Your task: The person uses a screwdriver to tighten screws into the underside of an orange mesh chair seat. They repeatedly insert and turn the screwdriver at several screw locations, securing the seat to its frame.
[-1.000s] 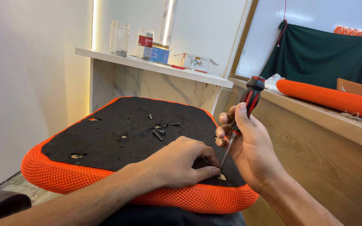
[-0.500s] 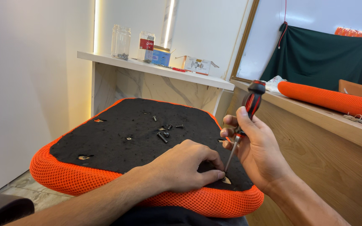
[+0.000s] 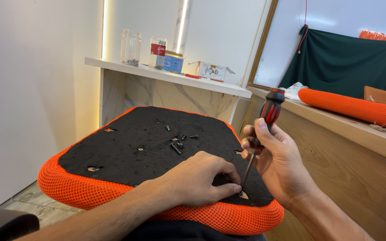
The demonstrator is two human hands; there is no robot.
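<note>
While resting flat on the seat [image 3: 126,147], left hand [image 3: 197,180] pinching at a hole [image 3: 243,195]; right hand [image 3: 278,165] gripping screwdriver [image 3: 264,129], tip down at that hole, near loose screws [image 3: 178,142].

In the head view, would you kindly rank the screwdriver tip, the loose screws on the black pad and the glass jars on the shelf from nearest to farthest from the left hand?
1. Screwdriver tip: right beside the left hand's fingertips, at the near corner.
2. Loose screws: mid-pad, beyond the knuckles.
3. Glass jars: on the white shelf, far back left.
</note>
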